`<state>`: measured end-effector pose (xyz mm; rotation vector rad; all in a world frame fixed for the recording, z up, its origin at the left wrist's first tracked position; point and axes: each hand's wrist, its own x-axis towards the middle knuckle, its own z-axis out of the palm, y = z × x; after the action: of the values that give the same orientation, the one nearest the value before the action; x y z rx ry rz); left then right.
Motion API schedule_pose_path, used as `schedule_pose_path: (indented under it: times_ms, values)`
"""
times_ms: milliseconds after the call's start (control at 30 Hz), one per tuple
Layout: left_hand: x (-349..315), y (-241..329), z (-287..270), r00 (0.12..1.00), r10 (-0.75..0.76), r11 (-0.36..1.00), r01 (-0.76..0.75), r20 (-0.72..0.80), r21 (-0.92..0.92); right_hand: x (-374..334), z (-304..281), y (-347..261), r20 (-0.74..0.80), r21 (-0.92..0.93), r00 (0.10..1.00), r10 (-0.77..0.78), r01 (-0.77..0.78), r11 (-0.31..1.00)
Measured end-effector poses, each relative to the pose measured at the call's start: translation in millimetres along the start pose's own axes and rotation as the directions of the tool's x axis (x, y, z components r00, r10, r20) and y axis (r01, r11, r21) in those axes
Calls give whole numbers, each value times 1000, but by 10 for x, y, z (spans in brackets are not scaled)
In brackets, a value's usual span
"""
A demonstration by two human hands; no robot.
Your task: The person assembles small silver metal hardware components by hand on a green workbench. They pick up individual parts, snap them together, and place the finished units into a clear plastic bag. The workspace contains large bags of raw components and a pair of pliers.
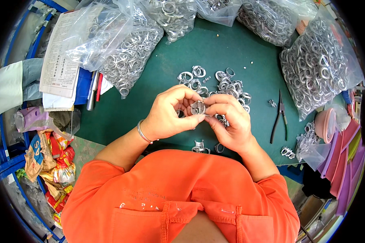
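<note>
My left hand pinches a metal ring above the green table, beside the ring pile. My right hand at ring's right side, can't tell if pinching.

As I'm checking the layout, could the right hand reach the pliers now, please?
Probably yes: the pliers lie uncovered on the table, though the right hand is busy with the metal piece.
</note>
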<state>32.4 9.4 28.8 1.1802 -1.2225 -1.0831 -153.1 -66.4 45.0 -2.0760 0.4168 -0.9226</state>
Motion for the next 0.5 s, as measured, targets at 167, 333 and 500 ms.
schedule_pose_path:
  times_ms: [167, 333, 500]
  values:
    - [60, 74, -115, 950, 258, 874, -151, -176, 463, 115, -7, 123, -21, -319, 999, 41, -45, 947]
    - [81, 35, -205, 965, 257, 668, -137, -54, 731, 171, 82, 332, 57, -643, 997, 53, -3, 766]
    - [25, 55, -117, 962, 272, 714, -180, -31, 676, 238, -38, 240, -88, -515, 995, -54, 1, 857]
